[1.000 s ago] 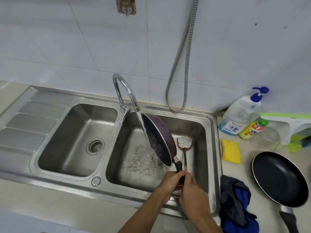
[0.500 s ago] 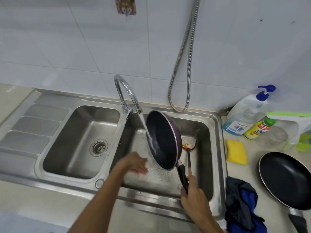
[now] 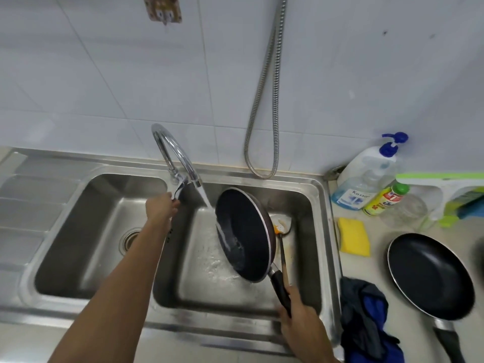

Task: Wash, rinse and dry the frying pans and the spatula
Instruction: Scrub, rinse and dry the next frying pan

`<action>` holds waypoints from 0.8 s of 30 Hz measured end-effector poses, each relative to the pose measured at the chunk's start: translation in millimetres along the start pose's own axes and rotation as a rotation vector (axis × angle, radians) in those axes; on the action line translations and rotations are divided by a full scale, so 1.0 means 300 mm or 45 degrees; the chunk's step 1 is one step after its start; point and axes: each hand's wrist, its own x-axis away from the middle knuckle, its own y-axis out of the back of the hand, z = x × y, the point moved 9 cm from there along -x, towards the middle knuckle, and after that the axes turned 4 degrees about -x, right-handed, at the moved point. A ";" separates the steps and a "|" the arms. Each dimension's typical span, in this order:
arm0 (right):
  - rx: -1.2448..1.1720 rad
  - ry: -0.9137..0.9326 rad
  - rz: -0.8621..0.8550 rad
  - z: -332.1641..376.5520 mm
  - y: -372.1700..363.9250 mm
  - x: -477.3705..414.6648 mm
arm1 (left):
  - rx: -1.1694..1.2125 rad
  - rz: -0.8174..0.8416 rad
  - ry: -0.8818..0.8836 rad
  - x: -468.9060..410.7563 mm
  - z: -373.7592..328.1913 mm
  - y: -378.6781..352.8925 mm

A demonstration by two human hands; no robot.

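Note:
A purple-rimmed frying pan [image 3: 242, 237] stands tilted on edge in the right sink basin [image 3: 303, 205], with water from the curved faucet [image 3: 172, 150] running onto its black inside. My right hand [image 3: 301, 320] grips the pan's black handle, together with the wooden handle of the spatula [image 3: 281, 226], whose metal blade lies behind the pan with orange residue on it. My left hand [image 3: 162, 208] reaches up and holds the faucet's lever at the tap's base. A second black frying pan [image 3: 429, 273] lies flat on the counter at the right.
The left sink basin [image 3: 86, 231] has a drain and a ridged draining board beside it. On the counter sit a yellow sponge [image 3: 353, 237], a blue-and-dark cloth [image 3: 366, 320], a pump soap bottle [image 3: 366, 174], a yellow-green bottle [image 3: 385, 200] and a glass jar [image 3: 406, 213]. A metal shower hose [image 3: 262, 106] hangs on the wall.
My left hand left the pan's handle, passed low over the basin, and now holds the faucet lever. The pan turned more face-on to the water, held by my right hand alone.

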 end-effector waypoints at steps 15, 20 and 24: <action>0.130 0.051 -0.096 0.048 0.059 0.016 | -0.222 0.242 -0.306 0.062 -0.149 -0.103; 0.088 0.064 -0.114 0.070 0.046 0.007 | -0.508 0.369 -0.214 0.240 0.202 -0.152; -0.023 0.077 -0.105 0.091 0.036 0.008 | -0.595 0.430 -0.106 0.454 0.459 -0.212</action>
